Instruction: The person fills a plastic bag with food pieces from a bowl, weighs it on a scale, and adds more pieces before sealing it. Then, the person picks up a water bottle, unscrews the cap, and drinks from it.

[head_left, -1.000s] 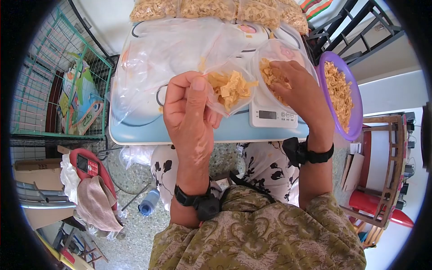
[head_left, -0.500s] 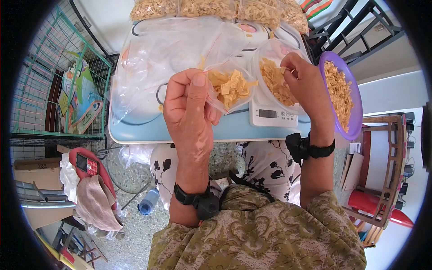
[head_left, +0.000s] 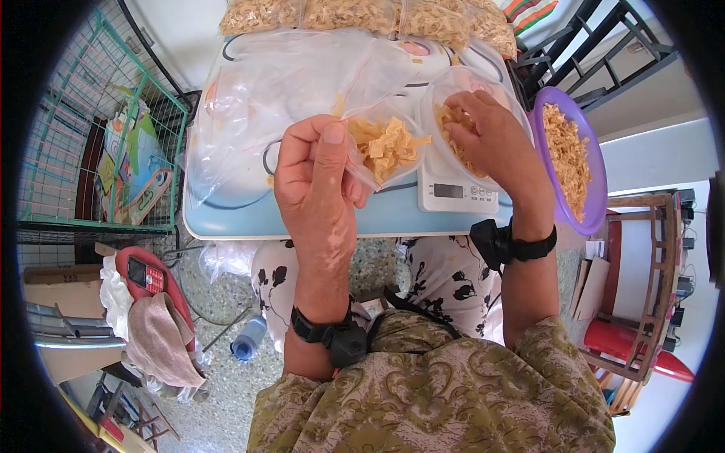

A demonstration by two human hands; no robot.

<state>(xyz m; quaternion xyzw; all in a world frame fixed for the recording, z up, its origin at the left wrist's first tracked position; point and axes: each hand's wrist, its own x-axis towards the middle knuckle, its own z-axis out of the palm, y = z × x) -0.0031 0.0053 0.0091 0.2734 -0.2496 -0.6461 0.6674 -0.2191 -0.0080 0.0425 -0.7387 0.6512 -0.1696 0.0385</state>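
My left hand (head_left: 321, 174) pinches the edge of a clear plastic bag (head_left: 400, 171), which is held open with yellowish dried flakes (head_left: 387, 146) inside. To its right, a clear round bowl (head_left: 438, 79) with more flakes rests on a white scale (head_left: 453, 195). My right hand (head_left: 487, 132) reaches into that bowl, fingers curled down at the flakes; whether anything is between the fingertips is hidden. A purple basin (head_left: 600, 162) of the same flakes stands right of the scale.
Filled bags (head_left: 347, 13) line the table's far edge. Empty plastic bags (head_left: 249, 98) lie on the left of the table (head_left: 302, 226). A green wire cage (head_left: 162, 113) stands at left, a red stool (head_left: 181, 302) below it.
My right hand has moved slightly left, deeper over the bowl's flakes, and its fingers have shifted. My left hand holds the bag nearly still.
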